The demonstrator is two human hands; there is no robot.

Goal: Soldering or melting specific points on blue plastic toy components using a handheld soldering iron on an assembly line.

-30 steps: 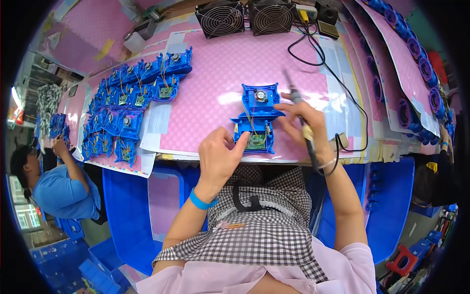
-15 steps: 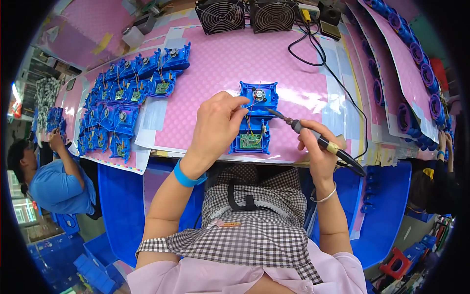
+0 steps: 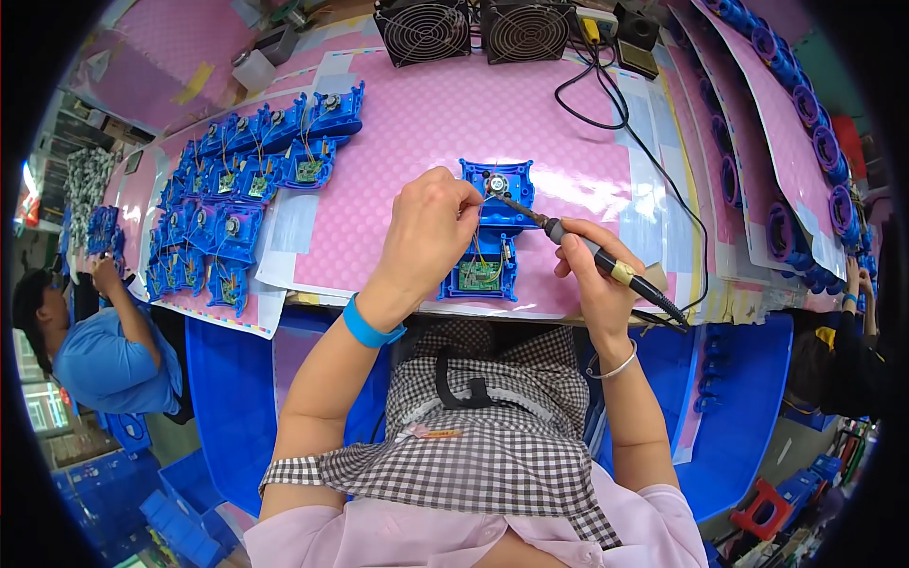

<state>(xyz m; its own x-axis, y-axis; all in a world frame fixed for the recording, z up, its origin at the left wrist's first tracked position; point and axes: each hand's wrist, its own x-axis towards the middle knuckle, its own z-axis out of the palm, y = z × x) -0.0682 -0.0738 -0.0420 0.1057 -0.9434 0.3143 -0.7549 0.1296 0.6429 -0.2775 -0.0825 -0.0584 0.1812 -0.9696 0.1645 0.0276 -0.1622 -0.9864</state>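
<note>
In front of me lies an opened blue plastic housing in two halves. The far half (image 3: 520,174) carries a small round speaker (image 3: 498,184); the near half (image 3: 508,284) has a green circuit board (image 3: 479,276) with thin wires. My left hand (image 3: 424,227) is closed in a pinch beside the speaker, on a thin wire (image 3: 480,244) running toward the board; the fingertips partly hide it. With my right hand (image 3: 603,284) I grip a soldering iron (image 3: 555,230) like a pen. Its tip reaches the speaker's lower edge.
Rows of similar blue housings (image 3: 232,227) lie to the left on the pink-covered table (image 3: 398,123). Two black fans (image 3: 528,33) stand at the back. The iron's black cord (image 3: 684,189) loops on the right, by stacked sheets with blue ring-shaped parts. Blue bins (image 3: 232,398) sit below the edge.
My right hand has moved the soldering iron left and up, bringing its tip from below the speaker onto its edge. My left hand stays pinched beside the speaker.
</note>
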